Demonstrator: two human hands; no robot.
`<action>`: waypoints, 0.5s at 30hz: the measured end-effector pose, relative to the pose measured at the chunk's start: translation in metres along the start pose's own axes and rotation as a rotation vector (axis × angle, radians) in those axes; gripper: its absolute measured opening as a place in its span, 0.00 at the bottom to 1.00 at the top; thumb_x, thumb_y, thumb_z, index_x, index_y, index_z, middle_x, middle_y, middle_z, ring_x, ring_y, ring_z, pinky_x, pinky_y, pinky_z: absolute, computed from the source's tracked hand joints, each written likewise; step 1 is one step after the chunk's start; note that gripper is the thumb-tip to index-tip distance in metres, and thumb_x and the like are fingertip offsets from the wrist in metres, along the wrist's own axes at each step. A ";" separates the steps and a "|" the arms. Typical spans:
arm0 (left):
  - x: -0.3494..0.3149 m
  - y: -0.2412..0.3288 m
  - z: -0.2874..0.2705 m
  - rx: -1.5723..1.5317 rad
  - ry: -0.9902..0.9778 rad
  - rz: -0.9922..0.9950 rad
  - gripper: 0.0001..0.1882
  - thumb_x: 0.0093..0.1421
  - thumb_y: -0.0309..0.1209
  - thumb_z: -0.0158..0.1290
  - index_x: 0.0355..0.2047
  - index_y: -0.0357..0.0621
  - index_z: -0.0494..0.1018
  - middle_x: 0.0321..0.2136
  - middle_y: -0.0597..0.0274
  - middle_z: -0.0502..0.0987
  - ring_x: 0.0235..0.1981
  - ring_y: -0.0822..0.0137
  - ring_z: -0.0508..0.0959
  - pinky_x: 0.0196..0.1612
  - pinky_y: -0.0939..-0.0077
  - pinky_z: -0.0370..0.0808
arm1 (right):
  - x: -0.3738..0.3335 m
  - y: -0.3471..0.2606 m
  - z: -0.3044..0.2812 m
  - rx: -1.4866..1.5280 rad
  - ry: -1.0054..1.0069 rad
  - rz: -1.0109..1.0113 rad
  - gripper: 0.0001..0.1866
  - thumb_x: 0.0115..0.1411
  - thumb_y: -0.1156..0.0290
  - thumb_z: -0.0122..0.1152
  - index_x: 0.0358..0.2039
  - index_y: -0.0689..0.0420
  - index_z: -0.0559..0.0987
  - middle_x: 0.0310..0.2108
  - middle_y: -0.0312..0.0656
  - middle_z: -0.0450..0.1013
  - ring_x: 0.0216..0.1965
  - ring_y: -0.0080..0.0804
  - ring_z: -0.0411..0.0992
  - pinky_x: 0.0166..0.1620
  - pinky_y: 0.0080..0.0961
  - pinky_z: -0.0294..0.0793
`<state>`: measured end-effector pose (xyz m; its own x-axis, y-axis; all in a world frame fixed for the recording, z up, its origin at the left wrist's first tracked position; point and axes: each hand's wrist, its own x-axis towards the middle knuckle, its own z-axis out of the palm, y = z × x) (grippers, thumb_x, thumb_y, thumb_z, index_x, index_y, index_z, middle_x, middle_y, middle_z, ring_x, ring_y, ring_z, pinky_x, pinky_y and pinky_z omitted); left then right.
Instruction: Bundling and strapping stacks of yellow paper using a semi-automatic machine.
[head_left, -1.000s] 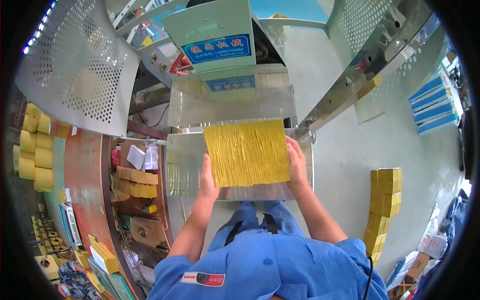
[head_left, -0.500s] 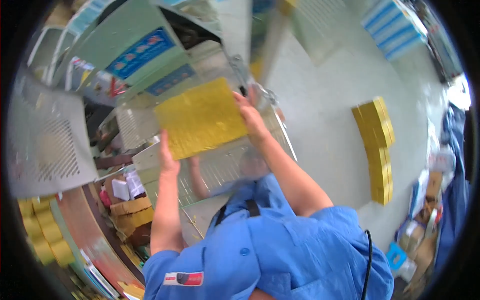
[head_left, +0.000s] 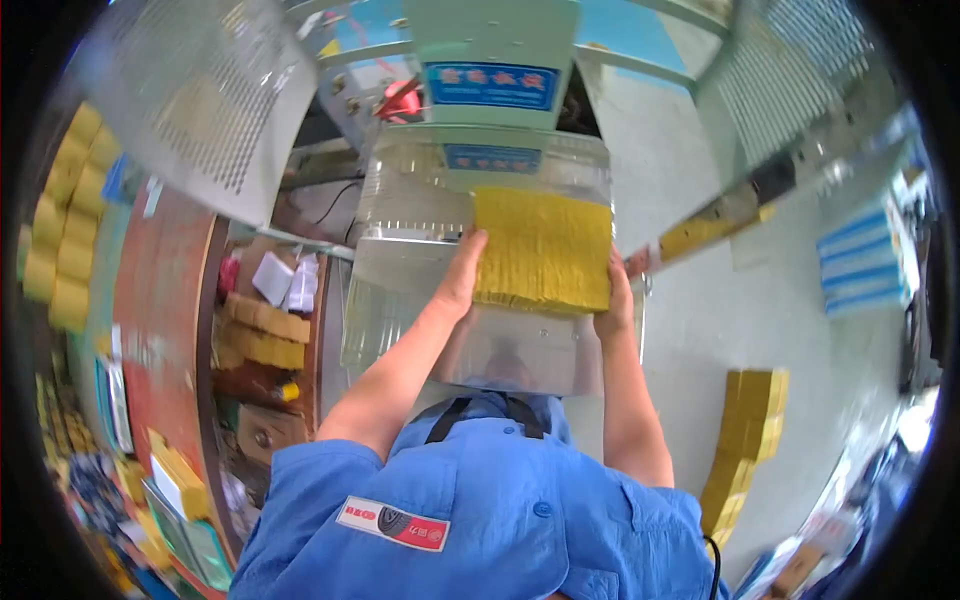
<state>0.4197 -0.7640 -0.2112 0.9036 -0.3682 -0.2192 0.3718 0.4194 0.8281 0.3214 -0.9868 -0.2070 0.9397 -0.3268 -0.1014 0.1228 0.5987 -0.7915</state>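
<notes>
You have 1 thick yellow stack of sheets [head_left: 543,250] between your 2 hands, its ridged edges facing up toward you. Your left hand [head_left: 462,272] is partly open against the stack's left side, thumb pointing up along the edge; your right hand [head_left: 617,295] is likewise partly open and presses the right side. The fingers behind the stack are mostly hidden, so you can't tell how far they curl. The stack is in front of the pale green machine housing [head_left: 495,30], over the shiny metal table [head_left: 520,355]; whether it touches the table can't be told.

On the housing, you face a blue rectangular sign [head_left: 490,86] with a row of large reddish characters and a finer pale line below, too blurred to read. A fainter blue panel with similar marks shows lower, on the glossy cover [head_left: 400,190]. Your blue shirt [head_left: 480,500] bears a white-and-red patch [head_left: 392,523] with a dark curved picture and small lettering.

To your right, yellow bundles [head_left: 745,440] stand on the floor, and blue-and-white striped packs [head_left: 868,255] sit farther off.
</notes>
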 end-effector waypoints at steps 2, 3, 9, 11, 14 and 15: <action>-0.014 0.015 0.012 0.080 -0.079 0.005 0.31 0.67 0.46 0.45 0.65 0.45 0.56 0.60 0.60 0.65 0.61 0.64 0.64 0.63 0.68 0.61 | -0.006 -0.011 0.012 -0.053 0.025 0.042 0.30 0.65 0.60 0.47 0.65 0.60 0.61 0.61 0.42 0.64 0.63 0.34 0.61 0.64 0.29 0.57; -0.013 0.015 0.009 0.066 -0.045 0.020 0.31 0.67 0.46 0.45 0.65 0.45 0.56 0.60 0.60 0.65 0.61 0.64 0.64 0.63 0.68 0.61 | -0.007 -0.013 0.019 -0.091 0.087 0.063 0.31 0.65 0.58 0.49 0.65 0.59 0.62 0.61 0.42 0.64 0.63 0.35 0.61 0.64 0.30 0.57; -0.002 0.018 0.001 0.037 -0.063 0.074 0.32 0.68 0.43 0.43 0.67 0.40 0.52 0.63 0.57 0.61 0.63 0.64 0.61 0.65 0.70 0.57 | 0.007 -0.008 0.015 -0.092 -0.009 0.082 0.28 0.66 0.56 0.48 0.62 0.59 0.65 0.58 0.42 0.66 0.60 0.34 0.64 0.62 0.32 0.62; -0.001 0.013 0.000 0.119 -0.037 0.163 0.32 0.69 0.43 0.43 0.67 0.40 0.52 0.62 0.56 0.62 0.63 0.64 0.61 0.65 0.70 0.57 | 0.006 -0.005 0.016 -0.077 -0.033 0.074 0.27 0.66 0.56 0.48 0.62 0.58 0.65 0.58 0.41 0.65 0.60 0.34 0.64 0.62 0.32 0.62; 0.002 0.014 0.000 0.074 -0.071 0.145 0.32 0.69 0.44 0.43 0.67 0.40 0.51 0.62 0.56 0.61 0.63 0.64 0.61 0.65 0.70 0.57 | 0.011 -0.006 0.014 -0.059 0.033 0.099 0.28 0.66 0.56 0.49 0.62 0.57 0.65 0.58 0.41 0.65 0.60 0.34 0.63 0.62 0.33 0.62; 0.004 0.018 0.004 0.085 -0.087 0.159 0.32 0.69 0.44 0.43 0.67 0.40 0.51 0.62 0.56 0.61 0.63 0.64 0.61 0.65 0.70 0.57 | 0.015 -0.008 0.013 -0.084 0.042 0.101 0.29 0.65 0.55 0.49 0.63 0.57 0.64 0.60 0.41 0.64 0.62 0.35 0.62 0.63 0.33 0.60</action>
<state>0.4294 -0.7615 -0.1950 0.9261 -0.3751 -0.0398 0.2035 0.4079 0.8900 0.3385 -0.9863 -0.1945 0.9313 -0.2994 -0.2073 -0.0007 0.5676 -0.8233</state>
